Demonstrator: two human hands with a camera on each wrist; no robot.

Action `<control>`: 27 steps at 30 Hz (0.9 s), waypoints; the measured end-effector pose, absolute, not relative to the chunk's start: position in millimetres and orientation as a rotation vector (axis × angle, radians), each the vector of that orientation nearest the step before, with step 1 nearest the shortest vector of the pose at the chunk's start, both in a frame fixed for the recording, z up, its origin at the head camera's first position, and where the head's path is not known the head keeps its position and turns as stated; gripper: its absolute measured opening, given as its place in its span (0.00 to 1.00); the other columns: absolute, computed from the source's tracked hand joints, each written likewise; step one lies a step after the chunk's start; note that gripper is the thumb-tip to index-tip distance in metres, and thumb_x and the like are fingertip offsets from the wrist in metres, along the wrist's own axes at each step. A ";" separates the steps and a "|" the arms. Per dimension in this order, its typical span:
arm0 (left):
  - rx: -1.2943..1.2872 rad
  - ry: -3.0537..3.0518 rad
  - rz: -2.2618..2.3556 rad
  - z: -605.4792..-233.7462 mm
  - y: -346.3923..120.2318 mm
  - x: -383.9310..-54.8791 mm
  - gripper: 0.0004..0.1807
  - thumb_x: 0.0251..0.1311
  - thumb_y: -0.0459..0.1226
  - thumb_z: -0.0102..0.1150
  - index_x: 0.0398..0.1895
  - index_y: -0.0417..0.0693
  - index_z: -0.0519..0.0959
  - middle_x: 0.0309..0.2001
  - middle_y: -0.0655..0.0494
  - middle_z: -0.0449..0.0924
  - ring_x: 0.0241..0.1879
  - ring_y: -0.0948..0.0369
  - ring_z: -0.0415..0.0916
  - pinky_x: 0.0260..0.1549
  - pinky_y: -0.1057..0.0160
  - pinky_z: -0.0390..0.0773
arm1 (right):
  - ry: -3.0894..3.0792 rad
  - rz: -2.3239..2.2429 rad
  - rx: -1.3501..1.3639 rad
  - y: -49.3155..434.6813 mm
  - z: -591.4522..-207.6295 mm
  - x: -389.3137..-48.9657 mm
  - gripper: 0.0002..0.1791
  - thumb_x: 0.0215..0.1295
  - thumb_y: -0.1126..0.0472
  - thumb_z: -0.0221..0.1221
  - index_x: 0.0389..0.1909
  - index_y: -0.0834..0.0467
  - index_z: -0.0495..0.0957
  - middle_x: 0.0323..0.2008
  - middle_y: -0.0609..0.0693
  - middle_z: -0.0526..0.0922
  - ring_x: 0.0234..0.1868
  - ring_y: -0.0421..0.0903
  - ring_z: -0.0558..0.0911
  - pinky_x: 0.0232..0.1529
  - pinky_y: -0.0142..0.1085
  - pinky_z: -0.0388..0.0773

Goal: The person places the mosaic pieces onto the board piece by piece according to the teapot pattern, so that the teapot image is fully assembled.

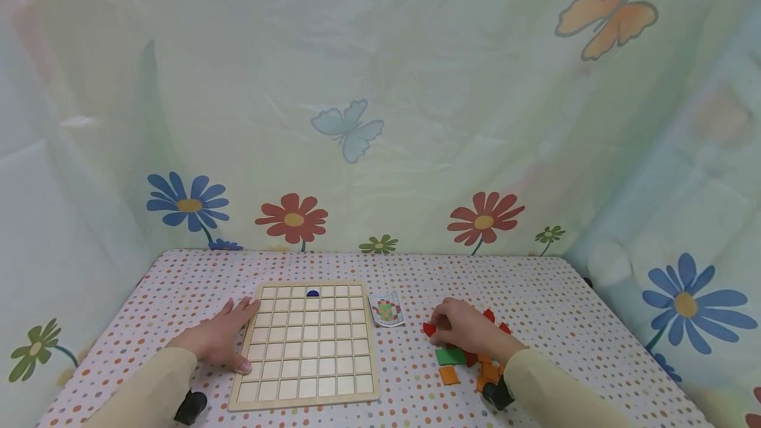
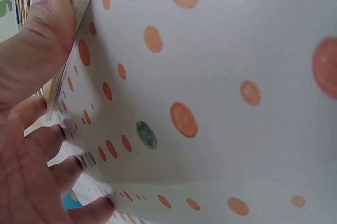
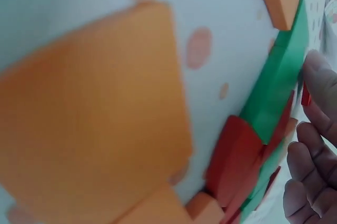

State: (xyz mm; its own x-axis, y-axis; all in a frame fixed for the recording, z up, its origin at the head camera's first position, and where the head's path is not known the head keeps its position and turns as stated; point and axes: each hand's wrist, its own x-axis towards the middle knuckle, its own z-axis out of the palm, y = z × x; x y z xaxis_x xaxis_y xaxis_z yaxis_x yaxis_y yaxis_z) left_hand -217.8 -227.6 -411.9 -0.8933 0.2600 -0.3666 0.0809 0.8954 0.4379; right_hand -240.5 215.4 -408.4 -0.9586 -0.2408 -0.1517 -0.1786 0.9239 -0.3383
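Observation:
A wooden grid board [image 1: 303, 403] with square compartments lies on the table, a dark blue rounded piece [image 1: 312, 294] in its far row. My left hand [image 1: 221, 335] rests spread at the board's left edge; its thumb lies on the frame in the left wrist view. To the right of the board, my right hand [image 1: 464, 325] pinches a small red piece [image 3: 306, 95] between thumb and finger, over a loose pile. Around that hand lie a green tile [image 1: 450, 356], an orange tile [image 1: 448, 375] and several more red and orange pieces.
A small pattern card [image 1: 386, 310] with a red, green and orange design lies just right of the board. The table [image 1: 416, 401] has a dotted cover. Behind it hangs a curtain [image 1: 410, 177] printed with flowers and butterflies.

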 end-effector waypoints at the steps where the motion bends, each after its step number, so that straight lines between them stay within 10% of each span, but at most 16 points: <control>1: 0.243 2.637 0.585 -411.6 -227.3 -218.0 0.66 0.40 0.45 0.82 0.81 0.38 0.51 0.80 0.29 0.41 0.78 0.28 0.34 0.67 0.18 0.47 | 2.897 -0.491 -0.310 214.1 -407.6 -240.7 0.11 0.56 0.59 0.75 0.36 0.55 0.83 0.32 0.46 0.76 0.33 0.43 0.73 0.36 0.34 0.76; 27: 0.148 2.659 0.544 -412.2 -225.6 -217.8 0.65 0.40 0.47 0.82 0.82 0.45 0.53 0.82 0.37 0.43 0.80 0.33 0.36 0.67 0.19 0.49 | 2.900 -0.577 -0.754 50.0 -392.2 -274.1 0.10 0.60 0.55 0.73 0.34 0.59 0.88 0.38 0.51 0.83 0.41 0.44 0.78 0.41 0.36 0.80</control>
State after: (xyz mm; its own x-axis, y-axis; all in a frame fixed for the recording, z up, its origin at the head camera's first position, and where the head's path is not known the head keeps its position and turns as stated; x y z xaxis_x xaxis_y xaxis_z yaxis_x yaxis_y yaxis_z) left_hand -217.8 -225.6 -412.2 -0.9059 0.1840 -0.3815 0.0194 0.9178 0.3966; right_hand -274.1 50.0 -392.2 -0.8741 -0.4857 0.0083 -0.4518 0.8067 -0.3809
